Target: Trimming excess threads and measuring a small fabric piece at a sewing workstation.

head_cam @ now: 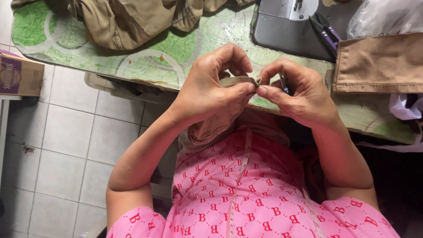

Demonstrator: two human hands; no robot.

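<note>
Over the worktop [145,61] edge, the left hand [211,90] is pinching a folded khaki cloth [220,119] between thumb and fingers, grip closed on its top edge. The right hand [299,92] is meeting it fingertip to fingertip, grip closed, clasping a small dark tool [284,83]. The cloth is hanging below both grips.

Brown cardboard box [20,76], purple label, far left (partly cropped), above floor.

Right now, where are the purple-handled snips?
In the head view, the purple-handled snips lie upper right on the sewing machine's dark base, beside the folded tan fabric.
</note>
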